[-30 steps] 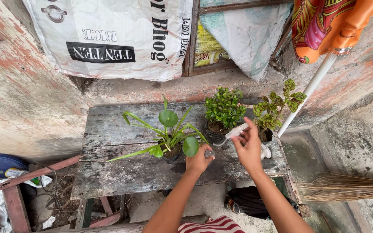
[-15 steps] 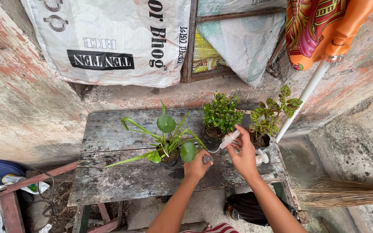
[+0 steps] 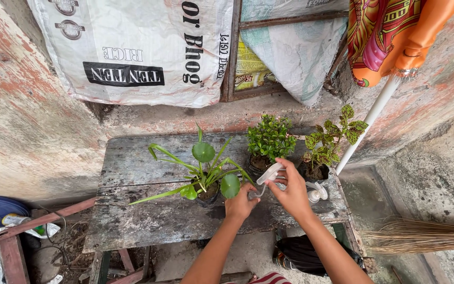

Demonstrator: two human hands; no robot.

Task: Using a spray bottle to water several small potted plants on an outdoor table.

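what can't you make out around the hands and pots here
- Head view: what the left hand grips; its fingers cover it.
- Head view: the lower end of the white spray head in the right hand; too small.
- Head view: the middle pot; foliage hides it.

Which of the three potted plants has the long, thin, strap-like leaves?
The leftmost potted plant, next to the left hand. Its narrow leaves spread wide; the bushy middle plant and the right plant have short, small leaves.
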